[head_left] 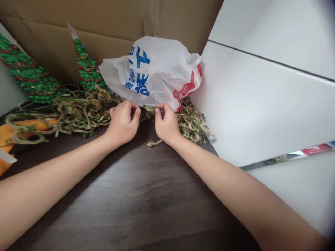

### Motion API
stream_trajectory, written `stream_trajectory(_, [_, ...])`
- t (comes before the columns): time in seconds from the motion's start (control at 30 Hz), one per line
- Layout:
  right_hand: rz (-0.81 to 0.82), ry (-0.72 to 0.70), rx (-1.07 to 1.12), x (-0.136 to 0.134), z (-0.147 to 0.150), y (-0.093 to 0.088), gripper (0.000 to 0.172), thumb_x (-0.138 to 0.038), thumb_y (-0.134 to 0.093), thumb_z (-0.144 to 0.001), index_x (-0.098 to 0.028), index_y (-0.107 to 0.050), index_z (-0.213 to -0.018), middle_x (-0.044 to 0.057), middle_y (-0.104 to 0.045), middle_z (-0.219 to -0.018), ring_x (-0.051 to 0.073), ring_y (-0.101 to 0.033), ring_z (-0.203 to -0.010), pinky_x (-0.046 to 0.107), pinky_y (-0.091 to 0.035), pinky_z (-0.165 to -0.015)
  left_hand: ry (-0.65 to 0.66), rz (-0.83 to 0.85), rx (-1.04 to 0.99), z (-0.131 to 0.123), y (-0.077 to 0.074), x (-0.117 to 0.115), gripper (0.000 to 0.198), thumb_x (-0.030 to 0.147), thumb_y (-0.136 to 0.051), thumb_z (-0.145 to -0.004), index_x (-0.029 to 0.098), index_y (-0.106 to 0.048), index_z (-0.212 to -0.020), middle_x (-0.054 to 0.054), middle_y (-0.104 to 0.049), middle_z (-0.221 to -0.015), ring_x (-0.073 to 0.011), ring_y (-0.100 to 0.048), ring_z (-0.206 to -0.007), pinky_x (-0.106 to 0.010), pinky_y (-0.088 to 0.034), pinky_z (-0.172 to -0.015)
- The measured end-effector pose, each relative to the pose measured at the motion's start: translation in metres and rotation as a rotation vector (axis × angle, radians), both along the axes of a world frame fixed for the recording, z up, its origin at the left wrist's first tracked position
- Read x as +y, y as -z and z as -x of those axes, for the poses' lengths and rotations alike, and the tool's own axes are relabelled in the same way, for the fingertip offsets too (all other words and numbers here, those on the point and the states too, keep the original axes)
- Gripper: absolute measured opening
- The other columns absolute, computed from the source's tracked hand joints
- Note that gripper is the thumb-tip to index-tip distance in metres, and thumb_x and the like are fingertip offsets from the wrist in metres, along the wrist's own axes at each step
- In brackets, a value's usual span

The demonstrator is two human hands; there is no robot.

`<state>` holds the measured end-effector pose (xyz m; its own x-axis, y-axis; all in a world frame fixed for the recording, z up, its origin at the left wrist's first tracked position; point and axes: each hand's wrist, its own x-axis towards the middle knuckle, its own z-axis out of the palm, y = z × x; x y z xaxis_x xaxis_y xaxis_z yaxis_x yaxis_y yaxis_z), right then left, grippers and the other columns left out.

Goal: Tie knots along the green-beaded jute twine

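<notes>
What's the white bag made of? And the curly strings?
The white bag looks like thin, slightly shiny plastic: it's wrinkled and partly see-through. The curly strings seem to be dull twine, maybe jute, because they're brown and rough-looking. Their green bits could be plastic or fabric.

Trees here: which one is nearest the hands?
The right tree, beside the bag; the left tree is farther off, at the picture's edge.

Home or shop, unclear which: white tiles (235,94), dark wood-grain surface (141,195), tinsel Christmas trees (34,78)
</notes>
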<state>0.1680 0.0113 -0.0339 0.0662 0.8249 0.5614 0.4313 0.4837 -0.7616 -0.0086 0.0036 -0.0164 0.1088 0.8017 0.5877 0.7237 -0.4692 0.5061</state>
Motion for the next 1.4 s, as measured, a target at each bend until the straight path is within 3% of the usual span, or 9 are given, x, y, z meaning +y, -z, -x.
stream_trajectory(0.13, [0.006, -0.106, -0.115, -0.0038, -0.0011, -0.0012, 0.008, -0.030, -0.056, -0.102, -0.025, -0.059, -0.096, 0.004, -0.075, -0.094, 0.022, -0.070, -0.089, 0.038, -0.056, -0.087, 0.140, -0.008, -0.045, -0.0007, -0.0044, -0.0031, 0.030, 0.039, -0.060, -0.098, 0.019, -0.068, -0.120, -0.012, -0.078, -0.123, -0.0293, -0.072, -0.114, -0.047, -0.054, -0.106])
stream_trajectory(0.2, [0.000, -0.128, -0.139, -0.0044, -0.0015, -0.0015, 0.009, -0.030, -0.056, -0.102, -0.025, -0.061, -0.097, 0.004, -0.075, -0.096, 0.022, -0.070, -0.090, 0.039, -0.056, -0.088, 0.179, -0.005, 0.027, -0.0015, -0.0064, -0.0050, 0.027, 0.037, -0.062, -0.097, 0.021, -0.074, -0.115, -0.010, -0.081, -0.118, -0.0297, -0.074, -0.110, -0.048, -0.053, -0.106])
stream_trajectory(0.37, [0.012, -0.052, -0.099, -0.0035, -0.0009, -0.0014, 0.011, -0.032, -0.057, -0.104, -0.025, -0.060, -0.096, 0.006, -0.076, -0.096, 0.024, -0.070, -0.092, 0.042, -0.057, -0.090, 0.084, 0.029, -0.014, -0.0004, -0.0055, -0.0052, 0.016, 0.032, -0.062, -0.099, 0.026, -0.076, -0.100, -0.006, -0.083, -0.101, -0.0262, -0.074, -0.091, -0.043, -0.057, -0.095])
stream_trajectory(0.5, [-0.001, -0.029, -0.053, -0.0038, 0.0004, -0.0016, 0.009, -0.031, -0.058, -0.103, -0.025, -0.060, -0.096, 0.006, -0.076, -0.096, 0.024, -0.070, -0.093, 0.042, -0.057, -0.092, 0.081, 0.003, -0.084, 0.0011, -0.0032, -0.0030, 0.015, 0.034, -0.057, -0.102, 0.024, -0.068, -0.103, -0.008, -0.079, -0.105, -0.0262, -0.072, -0.097, -0.040, -0.057, -0.095])
stream_trajectory(0.77, [0.034, -0.045, -0.004, -0.0044, 0.0017, -0.0031, 0.009, -0.030, -0.060, -0.097, -0.024, -0.061, -0.090, 0.002, -0.073, -0.085, 0.020, -0.066, -0.081, 0.036, -0.055, -0.079, 0.244, -0.095, 0.023, -0.0010, -0.0045, -0.0024, 0.017, 0.032, -0.048, -0.105, 0.025, -0.060, -0.095, -0.010, -0.074, -0.104, -0.0292, -0.067, -0.103, -0.050, -0.052, -0.103])
stream_trajectory(0.93, [0.057, -0.066, 0.043, 0.0001, 0.0023, -0.0004, 0.010, -0.032, -0.059, -0.096, -0.024, -0.061, -0.090, 0.001, -0.071, -0.082, 0.018, -0.065, -0.078, 0.036, -0.055, -0.080, 0.262, -0.101, 0.077, -0.0024, -0.0041, -0.0027, 0.019, 0.032, -0.047, -0.105, 0.025, -0.062, -0.095, -0.010, -0.075, -0.110, -0.0297, -0.067, -0.113, -0.052, -0.049, -0.110])
stream_trajectory(1.13, [0.057, -0.061, 0.016, 0.0002, 0.0018, 0.0004, 0.008, -0.028, -0.057, -0.096, -0.024, -0.059, -0.091, 0.003, -0.073, -0.087, 0.019, -0.066, -0.081, 0.035, -0.056, -0.082, 0.297, -0.161, 0.055, -0.0033, -0.0048, -0.0075, 0.024, 0.034, -0.049, -0.106, 0.023, -0.066, -0.093, -0.012, -0.077, -0.109, -0.0299, -0.069, -0.109, -0.052, -0.051, -0.108])
stream_trajectory(1.3, [-0.015, -0.134, -0.062, -0.0037, -0.0008, -0.0025, 0.010, -0.030, -0.054, -0.103, -0.025, -0.060, -0.096, 0.005, -0.076, -0.097, 0.021, -0.070, -0.092, 0.039, -0.057, -0.091, 0.222, 0.043, -0.238, -0.0014, -0.0060, -0.0051, 0.030, 0.040, -0.053, -0.105, 0.021, -0.076, -0.102, -0.008, -0.082, -0.099, -0.0248, -0.076, -0.093, -0.040, -0.062, -0.091])
stream_trajectory(1.4, [-0.041, -0.133, -0.131, -0.0061, -0.0017, -0.0034, 0.011, -0.031, -0.054, -0.104, -0.025, -0.061, -0.098, 0.007, -0.076, -0.102, 0.024, -0.070, -0.098, 0.042, -0.057, -0.096, 0.167, 0.108, -0.211, -0.0009, -0.0062, -0.0038, 0.026, 0.040, -0.064, -0.097, 0.021, -0.082, -0.102, -0.006, -0.085, -0.097, -0.0243, -0.077, -0.088, -0.037, -0.063, -0.085])
